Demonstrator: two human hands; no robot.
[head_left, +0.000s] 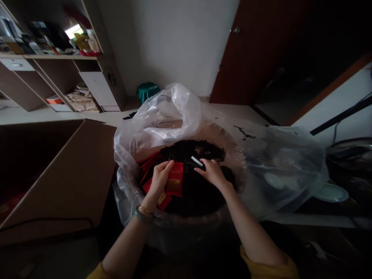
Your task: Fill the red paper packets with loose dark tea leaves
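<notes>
My left hand [161,176] pinches the top edge of a red packet [175,180] with a gold patch, thumb on its near face. Close by, my right hand [214,173] is curled, thumb and fingers around a small dark object with a flat white strip [197,161] on top; its kind is unclear. Both hands are over a heap of dark, loose, crumbly stuff [200,197], like tea leaves. It lies in a wide round container lined with a clear plastic bag [171,131]. More red packets [149,164] lie at its left side, partly behind my left hand.
An open cardboard box [87,162] stands at the left. The plastic spreads right, over or beside pale dishes [331,193]. Behind are a shelf unit [95,87], a green bin or stool [147,91] and a brown door [241,58].
</notes>
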